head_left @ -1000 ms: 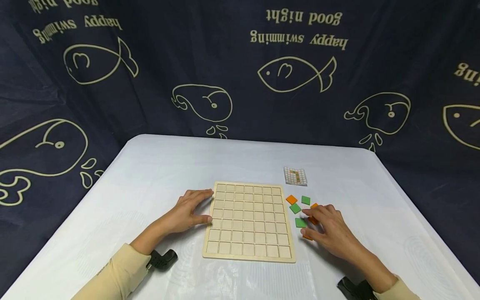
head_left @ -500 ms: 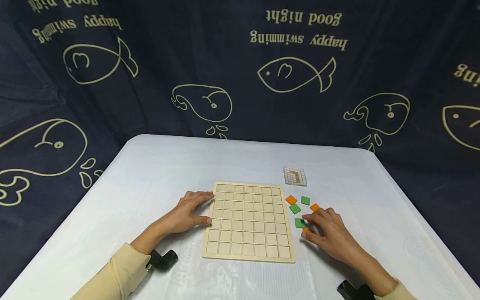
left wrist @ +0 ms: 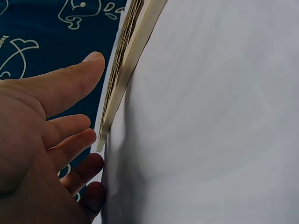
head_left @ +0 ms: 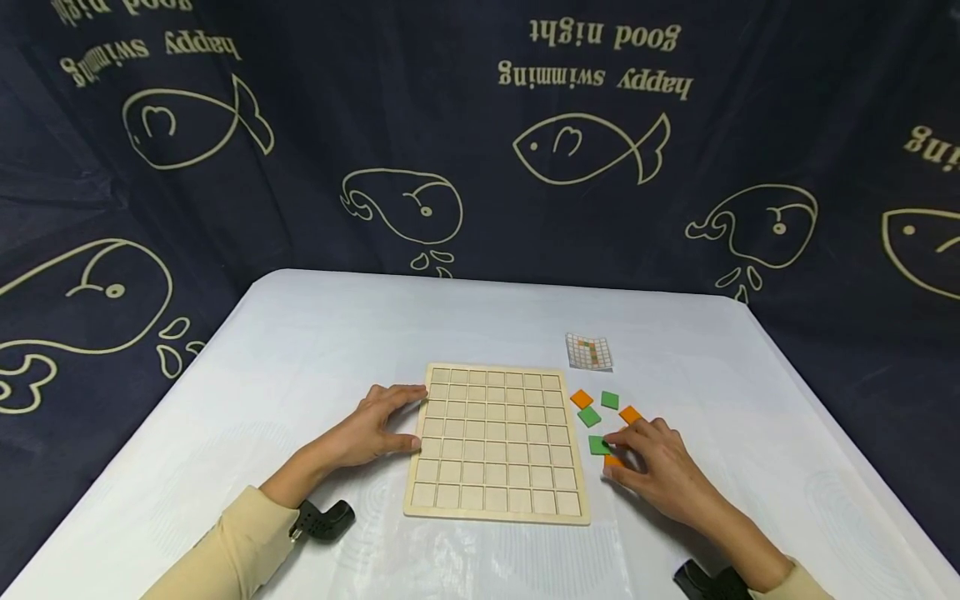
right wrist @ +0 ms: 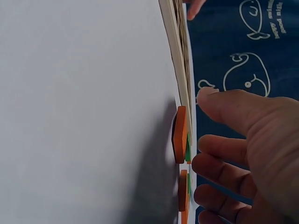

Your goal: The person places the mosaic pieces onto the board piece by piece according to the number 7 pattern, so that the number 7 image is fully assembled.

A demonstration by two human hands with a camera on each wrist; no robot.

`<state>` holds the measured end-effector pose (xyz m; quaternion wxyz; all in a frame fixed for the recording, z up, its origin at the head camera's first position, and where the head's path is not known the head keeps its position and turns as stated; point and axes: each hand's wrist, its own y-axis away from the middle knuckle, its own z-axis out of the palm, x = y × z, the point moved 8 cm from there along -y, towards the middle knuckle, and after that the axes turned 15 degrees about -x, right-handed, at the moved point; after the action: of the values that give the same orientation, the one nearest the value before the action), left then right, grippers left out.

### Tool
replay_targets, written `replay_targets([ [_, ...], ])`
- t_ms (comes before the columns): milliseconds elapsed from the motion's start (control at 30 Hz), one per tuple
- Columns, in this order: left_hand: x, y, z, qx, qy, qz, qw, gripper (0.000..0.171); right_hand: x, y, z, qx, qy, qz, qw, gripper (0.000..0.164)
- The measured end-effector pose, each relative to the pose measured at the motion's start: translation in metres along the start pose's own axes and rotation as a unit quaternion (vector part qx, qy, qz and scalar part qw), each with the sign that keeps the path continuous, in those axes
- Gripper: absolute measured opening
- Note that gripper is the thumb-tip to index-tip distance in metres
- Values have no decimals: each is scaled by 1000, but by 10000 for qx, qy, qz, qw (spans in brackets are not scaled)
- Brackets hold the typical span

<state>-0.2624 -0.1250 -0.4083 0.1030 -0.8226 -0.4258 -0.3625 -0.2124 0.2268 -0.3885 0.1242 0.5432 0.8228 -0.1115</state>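
A pale wooden grid board (head_left: 495, 442) lies flat on the white table. Along its left edge rests my left hand (head_left: 371, 429), thumb and fingers spread with the tips at the rim. In the left wrist view its fingers (left wrist: 70, 88) are apart and hold nothing. To the right of the board, my right hand (head_left: 660, 467) hovers over small square tiles, its thumb and index finger apart. Close by its fingertips are a green tile (head_left: 597, 446) and an orange tile (head_left: 612, 462). In the right wrist view an orange tile (right wrist: 180, 135) lies on the table below the relaxed fingers.
Beyond the right hand lie more loose tiles: an orange tile (head_left: 630, 414), a green tile (head_left: 610, 400), another green tile (head_left: 589, 416) and an orange tile (head_left: 582, 399). A small printed grid card (head_left: 589, 352) lies behind them. A dark patterned cloth (head_left: 480, 225) hangs behind the table.
My right hand has shifted slightly toward me, with its index fingertip lower and nearer the thumb. The orange tile at its fingertips shows in a different spot. My left hand stays put.
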Motion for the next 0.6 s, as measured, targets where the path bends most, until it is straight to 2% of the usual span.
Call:
replay_targets([
  [433,-2,-1,3,-131,50,58,9999,74,1,2,-2,212,204,-58,9996,29],
  [600,-3,-1,4,-165,45,93,9998,74,3,4,0,166,221,27,9996,27],
])
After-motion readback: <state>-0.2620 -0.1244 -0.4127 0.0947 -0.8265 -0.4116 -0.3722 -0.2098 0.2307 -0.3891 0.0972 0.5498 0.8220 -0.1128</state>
